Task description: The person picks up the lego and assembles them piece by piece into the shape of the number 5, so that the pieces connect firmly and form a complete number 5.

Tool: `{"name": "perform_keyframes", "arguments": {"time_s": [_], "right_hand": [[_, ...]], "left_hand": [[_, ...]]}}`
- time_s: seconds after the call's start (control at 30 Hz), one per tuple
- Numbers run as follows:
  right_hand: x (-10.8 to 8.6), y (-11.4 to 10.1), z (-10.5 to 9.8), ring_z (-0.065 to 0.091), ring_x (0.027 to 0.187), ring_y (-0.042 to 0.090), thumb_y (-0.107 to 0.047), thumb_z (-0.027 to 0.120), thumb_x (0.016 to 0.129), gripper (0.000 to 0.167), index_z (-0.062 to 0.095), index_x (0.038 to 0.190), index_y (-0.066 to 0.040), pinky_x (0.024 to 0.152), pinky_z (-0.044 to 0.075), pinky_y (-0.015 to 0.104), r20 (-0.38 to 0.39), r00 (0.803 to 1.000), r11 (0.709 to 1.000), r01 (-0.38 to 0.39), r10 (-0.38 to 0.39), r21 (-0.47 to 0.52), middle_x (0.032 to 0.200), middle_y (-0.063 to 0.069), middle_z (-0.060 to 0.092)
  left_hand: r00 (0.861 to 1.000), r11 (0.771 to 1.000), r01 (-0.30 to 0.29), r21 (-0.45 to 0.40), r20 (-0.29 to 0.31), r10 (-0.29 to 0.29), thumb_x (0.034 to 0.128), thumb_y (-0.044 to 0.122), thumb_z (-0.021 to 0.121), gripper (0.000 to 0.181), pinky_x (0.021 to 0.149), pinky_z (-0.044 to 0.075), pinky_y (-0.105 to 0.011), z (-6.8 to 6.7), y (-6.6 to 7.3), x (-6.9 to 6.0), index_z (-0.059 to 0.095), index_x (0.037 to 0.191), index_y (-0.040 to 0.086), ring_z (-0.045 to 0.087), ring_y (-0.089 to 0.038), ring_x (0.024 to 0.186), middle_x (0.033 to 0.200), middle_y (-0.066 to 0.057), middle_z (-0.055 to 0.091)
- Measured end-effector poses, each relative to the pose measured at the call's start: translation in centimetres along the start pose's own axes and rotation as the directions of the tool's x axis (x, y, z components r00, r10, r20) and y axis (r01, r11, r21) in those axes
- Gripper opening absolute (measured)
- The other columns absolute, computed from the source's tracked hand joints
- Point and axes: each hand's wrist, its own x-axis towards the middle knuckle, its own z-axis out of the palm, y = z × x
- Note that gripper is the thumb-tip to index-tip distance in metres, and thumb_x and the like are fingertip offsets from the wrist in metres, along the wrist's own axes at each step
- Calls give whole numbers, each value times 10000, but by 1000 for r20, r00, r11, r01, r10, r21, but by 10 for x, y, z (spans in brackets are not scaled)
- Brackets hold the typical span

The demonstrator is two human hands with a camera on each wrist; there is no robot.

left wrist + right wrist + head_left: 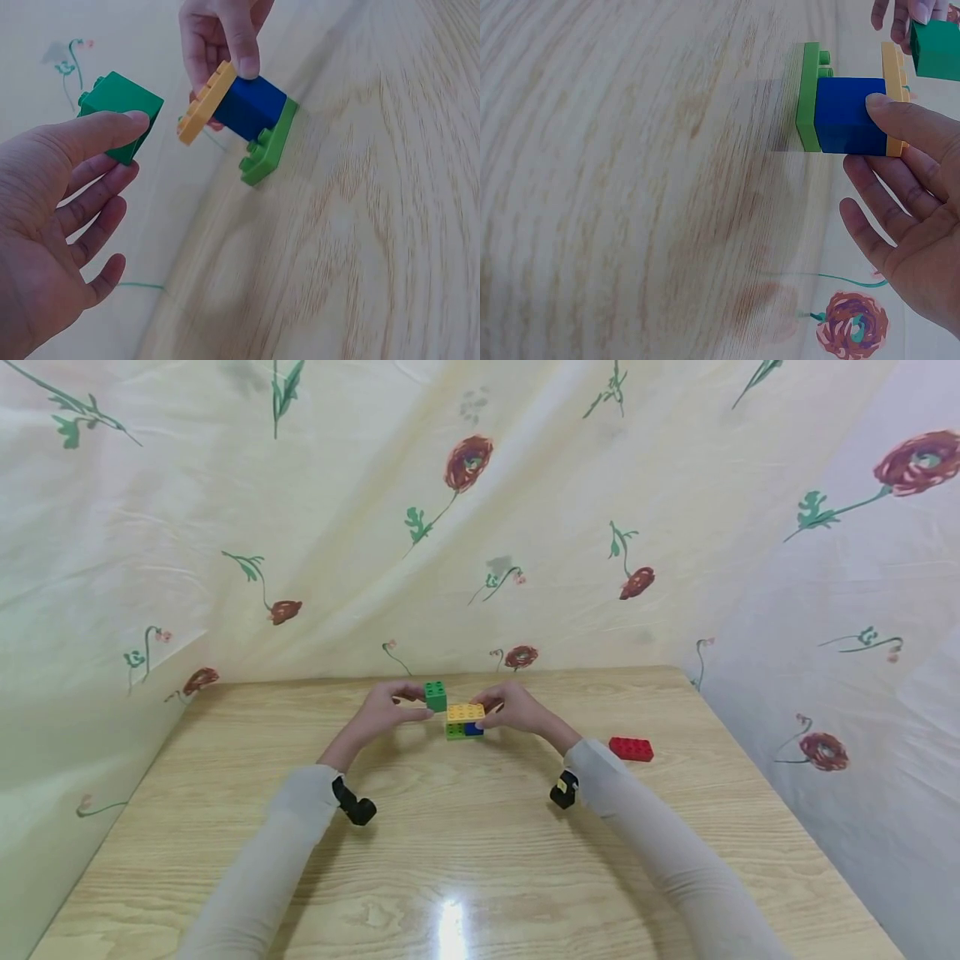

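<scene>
Between its thumb and fingers my left hand (381, 708) pinches a dark green toy brick (120, 109), held up just left of a small stack. That stack has a light green plate (808, 97) at the bottom, a blue brick (851, 116) on one end of it, and a yellow plate (466, 713) on top. Under the yellow plate's left end a gap shows above the light green studs. My right hand (517, 708) holds the stack from the right, its thumb on the blue brick near the yellow plate. The green brick and the stack are apart.
A red brick (631, 749) lies on the wooden table (465, 835), to the right of my right hand. Behind the table and along both sides hangs a flowered cloth (360, 568). Each wrist wears a black camera mount (354, 802).
</scene>
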Motion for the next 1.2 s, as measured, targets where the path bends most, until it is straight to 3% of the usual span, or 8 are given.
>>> {"name": "perform_keyframes", "arguments": {"time_s": [0.67, 0.97, 1.2], "right_hand": [[0, 2, -1, 705, 1038, 283, -94, 796, 880, 366, 720, 1228, -10, 930, 578, 435, 5, 999, 998, 51, -51, 24, 1123, 158, 759], [0, 0, 1, 685, 1084, 388, -50, 771, 891, 387, 681, 1248, 69, 945, 572, 480, 14, 999, 998, 50, -50, 44, 1145, 247, 732], [-9, -23, -4, 676, 1088, 422, 9, 740, 894, 367, 666, 1238, 113, 945, 575, 471, 34, 998, 998, 45, -46, 44, 1148, 284, 719]], "left_hand": [[998, 999, -47, 10, 45, 47, 843, 194, 844, 396, 1058, 442, -517, 20, 8, 11, 715, 1189, 49, 583, -381, 1222, 1182, -130, 721], [997, 998, -48, 32, 57, 46, 850, 194, 836, 381, 1049, 453, -523, 24, 7, 16, 715, 1178, 43, 585, -344, 1210, 1183, -130, 719], [997, 998, -50, 40, 60, 48, 851, 190, 837, 375, 1047, 462, -514, 24, 7, 18, 715, 1174, 45, 593, -337, 1201, 1180, -127, 719]]}}
